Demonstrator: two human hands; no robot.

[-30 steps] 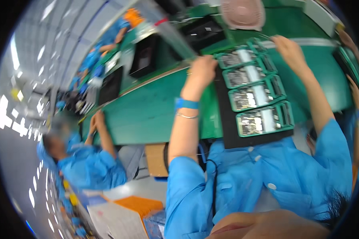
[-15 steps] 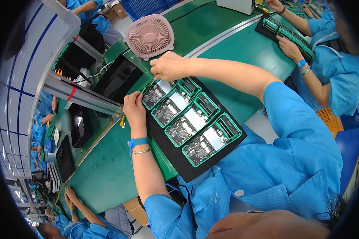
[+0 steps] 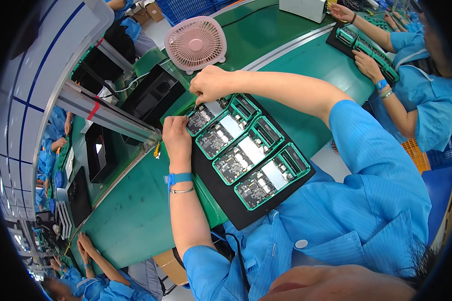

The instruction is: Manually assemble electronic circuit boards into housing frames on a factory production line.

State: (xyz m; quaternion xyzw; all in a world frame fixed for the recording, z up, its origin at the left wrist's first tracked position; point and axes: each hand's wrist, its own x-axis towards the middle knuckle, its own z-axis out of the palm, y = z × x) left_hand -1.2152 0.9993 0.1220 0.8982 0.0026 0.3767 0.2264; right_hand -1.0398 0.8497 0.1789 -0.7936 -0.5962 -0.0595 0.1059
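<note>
Several green-framed circuit boards lie in a row on a black mat [image 3: 216, 201] in front of me. The farthest circuit board [image 3: 202, 119] is partly covered by my hands. My left hand [image 3: 177, 138] is at its left corner, fingers bent and pressed together at the frame's edge. Over its far edge, my right hand [image 3: 210, 85] is closed in a pinch, fingertips pointing down at the board. What either hand pinches is too small or hidden to name. Nearer to me lie a second board [image 3: 214, 140], a third board [image 3: 234, 161] and the nearest board [image 3: 256, 191].
A pink fan [image 3: 196, 44] stands beyond my hands. Left of it are a black open box [image 3: 153, 93] and a metal post [image 3: 98, 113]. A yellow-handled item [image 3: 157, 151] lies by the bench rail. At right, a co-worker's hand [image 3: 367, 66] rests at similar boards.
The whole view has shifted slightly to the right. Against the farthest board, my right hand has moved a little to the left and nearer its left corner. My left hand stays at the corner.
</note>
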